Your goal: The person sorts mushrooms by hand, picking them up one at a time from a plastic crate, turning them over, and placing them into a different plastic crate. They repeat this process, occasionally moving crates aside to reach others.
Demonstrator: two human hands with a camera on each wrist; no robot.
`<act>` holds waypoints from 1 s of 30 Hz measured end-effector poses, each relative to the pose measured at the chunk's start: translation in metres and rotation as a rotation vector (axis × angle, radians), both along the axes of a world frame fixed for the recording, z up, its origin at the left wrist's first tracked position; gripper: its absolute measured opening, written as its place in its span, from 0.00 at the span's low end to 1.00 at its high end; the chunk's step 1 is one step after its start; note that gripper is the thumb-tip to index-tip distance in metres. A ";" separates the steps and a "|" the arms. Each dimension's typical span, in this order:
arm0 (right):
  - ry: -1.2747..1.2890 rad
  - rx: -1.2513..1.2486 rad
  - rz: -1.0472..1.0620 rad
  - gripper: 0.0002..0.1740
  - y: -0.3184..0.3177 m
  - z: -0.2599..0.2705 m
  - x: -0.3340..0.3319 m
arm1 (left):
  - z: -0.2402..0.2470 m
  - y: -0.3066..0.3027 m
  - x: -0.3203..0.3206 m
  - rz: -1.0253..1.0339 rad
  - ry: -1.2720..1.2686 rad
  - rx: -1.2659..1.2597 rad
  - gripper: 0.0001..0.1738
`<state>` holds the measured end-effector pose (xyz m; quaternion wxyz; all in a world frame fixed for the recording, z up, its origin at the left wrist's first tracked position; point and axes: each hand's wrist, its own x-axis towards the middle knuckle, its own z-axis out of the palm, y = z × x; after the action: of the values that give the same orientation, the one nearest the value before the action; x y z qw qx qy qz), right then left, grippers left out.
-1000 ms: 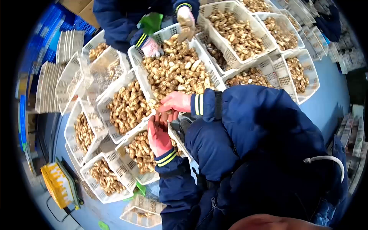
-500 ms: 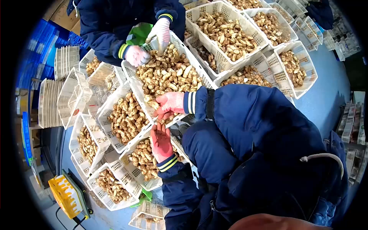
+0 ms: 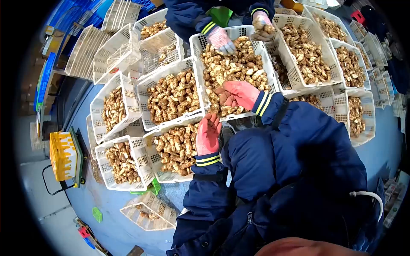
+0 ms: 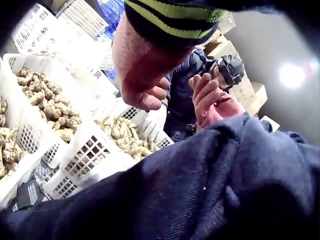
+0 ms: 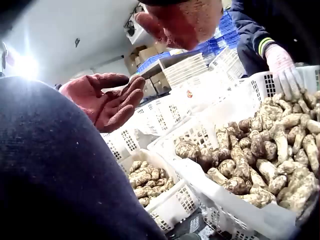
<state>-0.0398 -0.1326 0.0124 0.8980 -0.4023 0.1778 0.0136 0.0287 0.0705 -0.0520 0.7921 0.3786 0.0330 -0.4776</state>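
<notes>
My right hand (image 3: 241, 94), in a pink glove, hovers over the near end of the central white crate (image 3: 273, 77), fingers loosely bent and nothing visible in them. Beneath it lie stout brown-and-cream mushrooms (image 3: 235, 66). My left hand (image 3: 208, 132), gloved alike, is palm up with relaxed fingers beside that crate's near corner. It overlaps a lower crate of mushrooms (image 3: 175, 149) in the head view. In the right wrist view the left palm (image 5: 107, 102) shows bare of any mushroom. The left wrist view shows the right hand (image 4: 215, 102) from the side, fingers slightly bent.
Across the central crate, another person's gloved hand (image 3: 221, 40) rests on the mushrooms; their other hand (image 3: 262, 27) holds mushrooms near the rim. More filled crates (image 3: 307, 55) stand on both sides. Stacked crates (image 3: 87, 53) and a yellow-topped trolley (image 3: 62, 155) are at left.
The head view has turned, shifting the crates rightward. My right hand, earlier with a mushroom at its fingertips near my left hand, is now farther over the crate. The other person has lifted mushrooms.
</notes>
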 end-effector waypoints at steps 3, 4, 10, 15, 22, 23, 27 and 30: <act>-0.035 -0.026 0.026 0.19 0.001 -0.001 -0.001 | 0.001 0.000 0.000 0.020 0.001 0.012 0.23; -0.043 -0.064 0.037 0.19 0.002 -0.002 -0.002 | 0.002 0.000 0.000 0.027 0.003 0.014 0.23; 0.140 -0.510 0.205 0.14 0.016 -0.008 -0.002 | 0.005 0.000 0.005 0.047 0.007 0.046 0.23; -0.002 -1.698 0.337 0.17 0.031 -0.002 -0.009 | 0.015 -0.009 0.015 0.077 0.214 -0.227 0.30; -0.009 -1.505 0.215 0.15 0.018 0.018 -0.007 | 0.022 -0.016 0.007 0.194 0.381 -0.312 0.27; 0.095 -1.449 0.160 0.16 0.011 0.013 -0.005 | 0.025 -0.015 0.006 0.214 0.381 -0.302 0.26; 0.085 -1.220 0.114 0.18 0.009 0.003 -0.004 | 0.021 -0.011 0.008 0.245 0.308 -0.310 0.27; -0.023 -1.280 0.292 0.27 0.037 0.001 -0.004 | 0.024 -0.018 0.005 0.143 0.051 -0.324 0.24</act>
<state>-0.0436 -0.0958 0.0135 0.4719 -0.8773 0.0849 0.0224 0.0335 0.0522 -0.0285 0.8737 0.2305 0.0025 -0.4284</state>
